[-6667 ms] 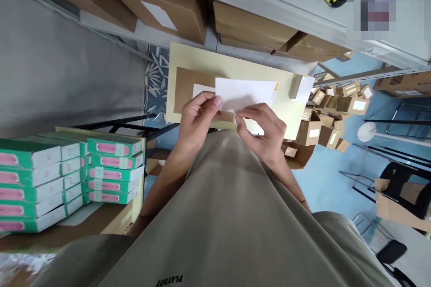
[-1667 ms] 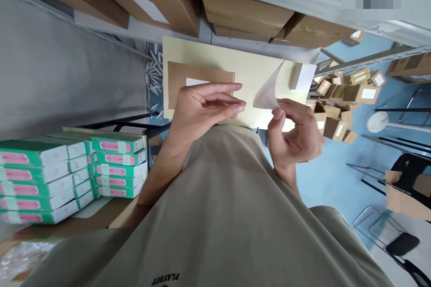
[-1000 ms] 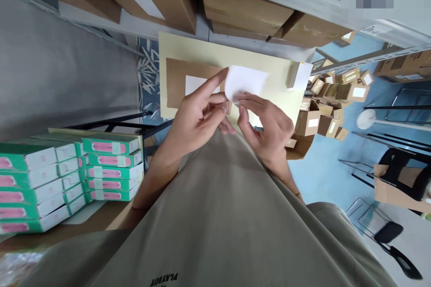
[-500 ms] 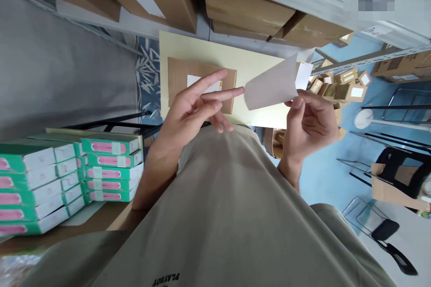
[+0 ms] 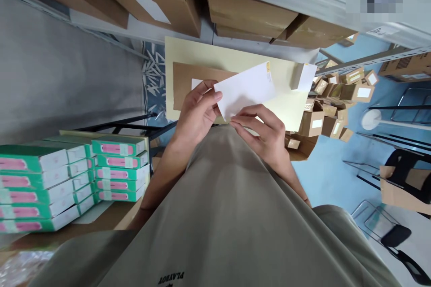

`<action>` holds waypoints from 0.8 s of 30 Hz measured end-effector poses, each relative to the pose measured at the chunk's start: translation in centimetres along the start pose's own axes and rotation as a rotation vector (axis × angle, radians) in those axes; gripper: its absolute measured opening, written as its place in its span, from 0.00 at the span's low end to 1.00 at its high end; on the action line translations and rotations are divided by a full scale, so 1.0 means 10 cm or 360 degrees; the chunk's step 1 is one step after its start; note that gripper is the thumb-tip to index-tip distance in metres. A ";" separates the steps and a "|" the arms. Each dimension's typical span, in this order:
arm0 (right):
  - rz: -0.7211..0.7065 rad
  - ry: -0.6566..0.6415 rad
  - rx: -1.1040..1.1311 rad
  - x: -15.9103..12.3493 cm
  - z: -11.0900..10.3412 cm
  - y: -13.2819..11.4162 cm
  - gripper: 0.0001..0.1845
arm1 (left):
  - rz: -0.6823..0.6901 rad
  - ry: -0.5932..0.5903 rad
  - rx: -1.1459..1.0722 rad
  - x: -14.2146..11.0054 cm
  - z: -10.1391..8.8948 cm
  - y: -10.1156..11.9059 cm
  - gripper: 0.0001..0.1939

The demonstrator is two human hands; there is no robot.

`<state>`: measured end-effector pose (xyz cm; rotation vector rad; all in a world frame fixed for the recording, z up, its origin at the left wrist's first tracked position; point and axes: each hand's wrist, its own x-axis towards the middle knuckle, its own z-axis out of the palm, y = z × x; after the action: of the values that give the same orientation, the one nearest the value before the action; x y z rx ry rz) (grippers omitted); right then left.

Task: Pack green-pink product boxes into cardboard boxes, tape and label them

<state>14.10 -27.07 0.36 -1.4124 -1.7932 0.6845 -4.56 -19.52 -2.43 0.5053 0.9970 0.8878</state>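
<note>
A white label sheet [image 5: 245, 89] with a small yellow mark in one corner is held up, tilted, over the table. My left hand [image 5: 198, 112] is closed on its left edge, thumb on top. At its lower corner my right hand [image 5: 264, 132] has thumb and fingertips pinched together; whether a backing is between them is too small to tell. Behind the sheet, a flat brown cardboard box [image 5: 183, 85] lies on the pale yellow table [image 5: 286, 119], partly covered by the sheet and my left hand. A white label [image 5: 196, 83] shows on the box.
A stack of white labels [image 5: 305, 76] stands at the table's right end. Large cartons [image 5: 249, 9] line the shelf behind. Green and pink boxes [image 5: 117, 161] are piled at left. Small parcels [image 5: 336, 103] lie heaped at right, near a black chair [image 5: 404, 170].
The sheet has turned over and moved left, now showing its white face. My left hand has taken its edge, and my right hand has moved left to the lower corner.
</note>
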 end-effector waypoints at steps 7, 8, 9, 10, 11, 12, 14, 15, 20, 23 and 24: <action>0.0436 0.0257 0.0504 0.03 -0.06 0.04 0.03 | 0.0265 0.0069 -0.0229 -0.01 -0.03 0.00 0.15; 0.0497 0.0270 0.0563 0.03 -0.05 0.09 0.04 | 0.0293 0.0072 -0.0251 -0.02 -0.03 0.02 0.14; 0.0556 0.0268 0.0626 0.02 -0.02 0.15 0.05 | 0.0312 0.0067 -0.0265 -0.04 -0.03 0.04 0.13; 0.0618 0.0257 0.0697 0.02 0.01 0.20 0.05 | 0.0318 0.0054 -0.0269 -0.05 -0.04 0.05 0.13; 0.0686 0.0243 0.0777 0.02 0.04 0.26 0.06 | 0.0312 0.0041 -0.0266 -0.07 -0.06 0.06 0.12; 0.0763 0.0225 0.0864 0.02 0.08 0.31 0.07 | 0.0297 0.0027 -0.0253 -0.08 -0.07 0.05 0.12; 0.0932 0.0162 0.1065 0.02 0.15 0.38 0.11 | 0.0258 -0.0016 -0.0197 -0.08 -0.12 0.01 0.14; 0.1014 0.0118 0.1176 0.03 0.18 0.40 0.12 | 0.0249 -0.0036 -0.0154 -0.07 -0.15 -0.02 0.15; 0.1243 0.0004 0.1612 0.08 0.24 0.29 0.18 | 0.0278 -0.0086 0.0017 -0.04 -0.30 -0.18 0.20; 0.1308 0.0099 0.1630 0.10 0.28 0.21 0.17 | 0.0297 -0.0094 0.0071 -0.05 -0.33 -0.21 0.21; 0.1325 0.0122 0.1613 0.10 0.30 0.20 0.17 | 0.0315 -0.0074 0.0100 -0.06 -0.33 -0.22 0.21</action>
<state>12.68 -25.55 -2.71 -1.3245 -0.4932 1.6248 -6.71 -21.29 -5.30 0.6835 0.9457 1.0183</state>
